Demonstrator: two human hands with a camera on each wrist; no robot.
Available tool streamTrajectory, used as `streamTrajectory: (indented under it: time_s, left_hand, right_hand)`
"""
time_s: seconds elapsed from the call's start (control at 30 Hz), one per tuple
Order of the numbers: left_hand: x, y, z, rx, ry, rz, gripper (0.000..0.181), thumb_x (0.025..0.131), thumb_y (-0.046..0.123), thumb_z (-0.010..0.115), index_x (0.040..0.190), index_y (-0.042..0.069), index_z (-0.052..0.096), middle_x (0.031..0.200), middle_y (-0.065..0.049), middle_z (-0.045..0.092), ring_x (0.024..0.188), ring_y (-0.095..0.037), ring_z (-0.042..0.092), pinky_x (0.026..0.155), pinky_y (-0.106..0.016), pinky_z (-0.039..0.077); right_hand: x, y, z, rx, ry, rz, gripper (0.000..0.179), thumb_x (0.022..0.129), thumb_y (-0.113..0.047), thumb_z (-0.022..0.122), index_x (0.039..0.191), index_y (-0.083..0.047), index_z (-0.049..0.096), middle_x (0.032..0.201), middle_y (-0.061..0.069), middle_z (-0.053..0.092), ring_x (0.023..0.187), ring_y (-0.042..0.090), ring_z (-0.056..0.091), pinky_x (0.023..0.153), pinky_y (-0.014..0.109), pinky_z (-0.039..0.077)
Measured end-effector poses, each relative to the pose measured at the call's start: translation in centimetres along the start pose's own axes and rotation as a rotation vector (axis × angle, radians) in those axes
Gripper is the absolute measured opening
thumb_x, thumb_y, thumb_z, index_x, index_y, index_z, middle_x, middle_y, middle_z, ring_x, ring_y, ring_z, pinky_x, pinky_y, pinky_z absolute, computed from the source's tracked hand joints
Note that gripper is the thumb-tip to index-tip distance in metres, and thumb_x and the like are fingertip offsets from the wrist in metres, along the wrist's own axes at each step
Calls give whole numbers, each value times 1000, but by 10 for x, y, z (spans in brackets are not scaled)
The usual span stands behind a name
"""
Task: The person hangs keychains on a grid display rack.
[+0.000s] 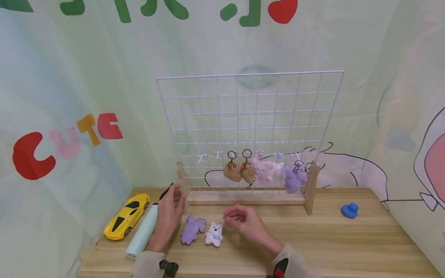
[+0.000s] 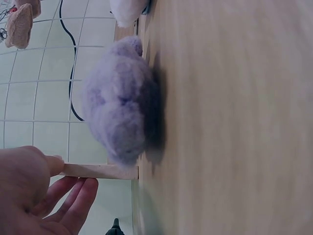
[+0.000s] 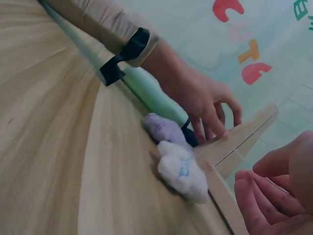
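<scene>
In the head view, a white wire rack (image 1: 250, 74) stands at the centre on the worktop (image 1: 330, 239), its left wooden upright (image 1: 182, 185) pinched between the thumb and fingers of the left hand (image 1: 170, 208). The right hand (image 1: 247, 223), at lower centre, has loosely curled fingers, narrowly spaced and free, just beside a white plush bear (image 1: 214, 236), with a purple plush toy (image 1: 190, 231) lying to that bear's left. Brown charms (image 1: 233, 173), a pink plush (image 1: 263, 170) and a second purple plush (image 1: 293, 180) hang on the rack's lower part; a yellow toy car (image 1: 126, 217) occupies the lower left.
</scene>
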State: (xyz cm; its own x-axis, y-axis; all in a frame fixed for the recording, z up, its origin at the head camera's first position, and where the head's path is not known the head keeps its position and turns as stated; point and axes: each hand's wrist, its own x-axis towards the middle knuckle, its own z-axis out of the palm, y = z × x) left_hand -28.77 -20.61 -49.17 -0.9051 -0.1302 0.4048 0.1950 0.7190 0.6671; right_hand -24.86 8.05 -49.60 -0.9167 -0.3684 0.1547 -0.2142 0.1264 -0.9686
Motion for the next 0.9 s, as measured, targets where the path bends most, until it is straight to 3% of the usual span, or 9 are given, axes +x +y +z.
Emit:
streamTrajectory:
  time_s: [0.33, 0.5, 0.63, 0.73, 0.9]
  left_hand:
    - [0, 0, 0, 9, -5, -13, 40, 108, 13, 68, 145, 3, 57, 124, -23, 75, 111, -37, 78, 89, -49, 69]
    - [0, 0, 0, -6, -9, -16, 41, 108, 13, 68, 145, 2, 57, 124, -23, 75, 111, -38, 77, 89, -49, 69]
    - [0, 0, 1, -10, -16, -13, 41, 108, 13, 68, 146, 3, 56, 124, -23, 75, 112, -37, 77, 90, -48, 69]
    - [1, -1, 1, -9, -12, -8, 41, 108, 13, 68, 145, 3, 57, 124, -23, 75, 111, -37, 78, 89, -47, 69]
    - [0, -1, 1, -9, -5, -12, 41, 107, 13, 69, 145, 3, 57, 123, -23, 75, 111, -37, 78, 89, -49, 69]
  right_hand:
    - [11, 19, 12, -217, -70, -74, 28, 100, -3, 71, 128, 1, 73, 123, 17, 78, 109, 25, 74, 95, 22, 61]
    - [16, 27, 17, -459, -162, -188, 34, 99, 5, 67, 129, -6, 76, 121, 8, 75, 103, 14, 66, 91, 22, 57]
    - [13, 31, 15, -625, -159, -212, 29, 101, 0, 69, 122, -15, 80, 121, 3, 69, 107, 12, 58, 91, 25, 51]
    - [11, 32, 13, -658, -132, -184, 21, 101, -7, 74, 116, -19, 81, 120, 1, 66, 111, 14, 58, 95, 29, 54]
    - [12, 34, 10, -655, -112, -221, 12, 97, -9, 78, 102, -19, 80, 113, -1, 68, 111, 15, 59, 96, 32, 53]
